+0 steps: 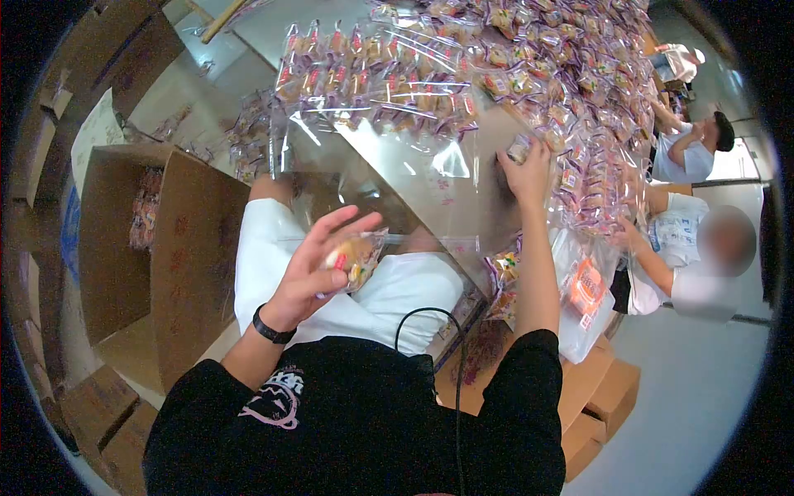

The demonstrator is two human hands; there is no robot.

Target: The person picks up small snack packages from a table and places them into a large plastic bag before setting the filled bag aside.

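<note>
My left hand (306,277), with a dark band on its wrist, holds a wrapped pastry (356,258) above my lap, its fingers partly spread behind the clear wrapper. Farther right, my right hand (529,175) is closed around another wrapped pastry (519,149) at the edge of the pile. Between and beyond my hands lies a large clear plastic bag (393,157). Rows of wrapped pastries (372,78) fill its far part, while its near part lies flat with its mouth toward me.
A big heap of wrapped pastries (571,58) covers the far right of the table. An open cardboard box (194,256) stands at my left. At right lie printed plastic bags (583,289) and cardboard boxes (600,388). Co-workers (682,227) sit along the right side, one reaching toward the pastries.
</note>
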